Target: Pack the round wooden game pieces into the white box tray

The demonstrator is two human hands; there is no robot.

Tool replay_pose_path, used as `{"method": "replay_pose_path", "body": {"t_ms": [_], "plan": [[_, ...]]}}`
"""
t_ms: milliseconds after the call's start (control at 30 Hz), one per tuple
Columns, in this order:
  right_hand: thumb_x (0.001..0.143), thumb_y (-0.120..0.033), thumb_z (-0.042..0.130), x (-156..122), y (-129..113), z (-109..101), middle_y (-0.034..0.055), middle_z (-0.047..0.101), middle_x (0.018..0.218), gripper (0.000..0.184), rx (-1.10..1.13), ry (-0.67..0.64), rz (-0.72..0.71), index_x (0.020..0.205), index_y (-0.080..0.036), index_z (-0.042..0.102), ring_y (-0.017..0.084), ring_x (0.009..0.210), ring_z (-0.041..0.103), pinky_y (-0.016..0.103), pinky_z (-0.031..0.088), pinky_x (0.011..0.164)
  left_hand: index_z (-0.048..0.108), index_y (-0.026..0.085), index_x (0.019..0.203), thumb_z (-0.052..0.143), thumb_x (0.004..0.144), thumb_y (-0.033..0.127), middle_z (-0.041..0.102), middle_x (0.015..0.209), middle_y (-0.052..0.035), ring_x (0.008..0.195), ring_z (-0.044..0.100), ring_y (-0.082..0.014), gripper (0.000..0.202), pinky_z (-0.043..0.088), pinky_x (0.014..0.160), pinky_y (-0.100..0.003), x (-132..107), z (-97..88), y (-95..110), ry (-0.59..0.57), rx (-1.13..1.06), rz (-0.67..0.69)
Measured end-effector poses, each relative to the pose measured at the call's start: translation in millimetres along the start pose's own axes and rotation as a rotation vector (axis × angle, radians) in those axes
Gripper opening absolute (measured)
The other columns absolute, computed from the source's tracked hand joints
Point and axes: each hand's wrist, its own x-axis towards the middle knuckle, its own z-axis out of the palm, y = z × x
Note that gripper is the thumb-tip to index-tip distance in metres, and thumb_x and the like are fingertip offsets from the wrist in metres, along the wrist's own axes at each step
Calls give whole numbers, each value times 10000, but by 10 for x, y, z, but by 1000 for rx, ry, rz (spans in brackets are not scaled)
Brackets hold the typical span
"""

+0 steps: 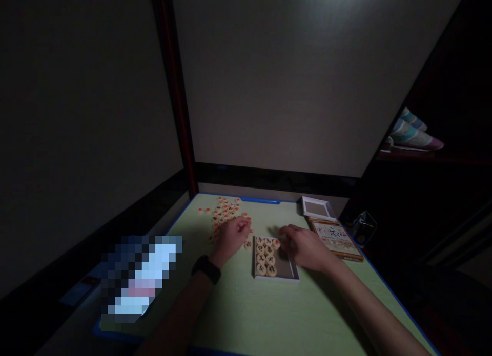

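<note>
Round wooden Chinese chess pieces (230, 206) with red or black characters lie in a loose heap toward the back left of the table. My left hand (233, 234) is over the near right edge of that heap, its fingers curled together; whether a piece is between them is hidden. A shallow box (282, 266) in front holds several pieces in rows along its left side. Over the box's right edge is my right hand (302, 246), fingers bent and apart, fingertips beside a red-marked piece (275, 244) in the top row. I see nothing in that hand.
A pale green table (230, 305) with a blue edge carries everything. At the back right lie a white tray-like lid (317, 207) and a flat printed box (336, 238). A pixelated bright device (149, 274) is at the left. Walls stand behind and left.
</note>
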Motion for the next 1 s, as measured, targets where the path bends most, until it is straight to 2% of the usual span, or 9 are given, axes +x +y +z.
{"method": "replay_pose_path", "body": {"t_ms": [67,200,300,467,700,1000], "plan": [[834,-199,538,-4,9,-36,75,698,973,297,70,26,-3,1113,-182,637,208,833,648,275,382,692,697,175,878,537,828,197,728,737,-17,674,668,-147,169,517,654,-236,50,-132,-13,117,168,-16],[775,-160,570,4,46,-63,65,701,934,323,164,88,21,1088,-167,653,192,790,627,269,393,697,702,165,971,480,848,149,730,956,-67,899,666,-198,255,511,852,-299,105,-392,-38,280,530,48],[709,-94,555,28,98,-35,60,701,906,392,214,150,40,1082,-152,657,181,764,621,262,404,688,698,149,1009,424,870,128,714,1029,-98,987,643,-224,308,476,930,-323,98,-497,-61,272,755,47],[728,-59,497,81,210,47,44,697,859,385,235,283,70,1061,-159,663,169,758,628,259,425,706,690,137,1051,443,871,146,707,1046,-123,1019,622,-264,306,459,905,-364,33,-527,-74,210,992,-9],[814,-82,483,112,269,123,71,714,931,293,174,305,99,1013,-174,677,180,782,648,257,432,692,689,145,1081,432,914,207,690,1102,-138,1010,620,-278,313,473,836,-373,4,-517,-120,111,1081,-72],[777,-52,507,107,223,121,68,716,943,324,207,266,98,1018,-162,694,176,799,650,252,439,716,697,131,1035,449,907,181,676,1082,-161,1001,605,-285,284,455,867,-374,7,-518,-187,131,1042,-4]]}}
